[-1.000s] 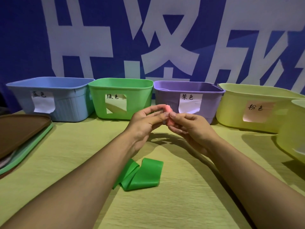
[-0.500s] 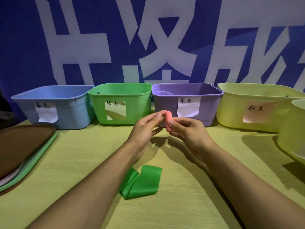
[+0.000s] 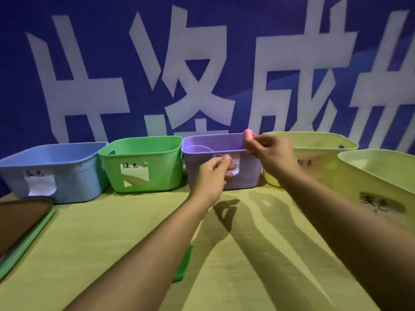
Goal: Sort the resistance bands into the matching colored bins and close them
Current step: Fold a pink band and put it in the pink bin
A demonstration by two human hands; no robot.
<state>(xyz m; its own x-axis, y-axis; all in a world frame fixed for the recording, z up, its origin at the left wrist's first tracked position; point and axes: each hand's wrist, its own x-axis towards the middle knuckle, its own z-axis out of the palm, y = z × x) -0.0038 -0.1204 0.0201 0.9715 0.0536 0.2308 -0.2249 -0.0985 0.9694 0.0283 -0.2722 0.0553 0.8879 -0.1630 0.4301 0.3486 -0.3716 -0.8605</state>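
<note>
Pink rolled band (image 3: 248, 134) stands upright, pinched in the right hand (image 3: 272, 153) above the purple bin's (image 3: 208, 149) far right rim; the left hand (image 3: 212, 176) hangs loosely curled, holding nothing, before that bin.

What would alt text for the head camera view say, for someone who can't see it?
The right hand pinches a rolled pink band above the purple bin, the left hand loosely curled in front of it. Blue, green and two yellow bins flank it on the table.
</note>
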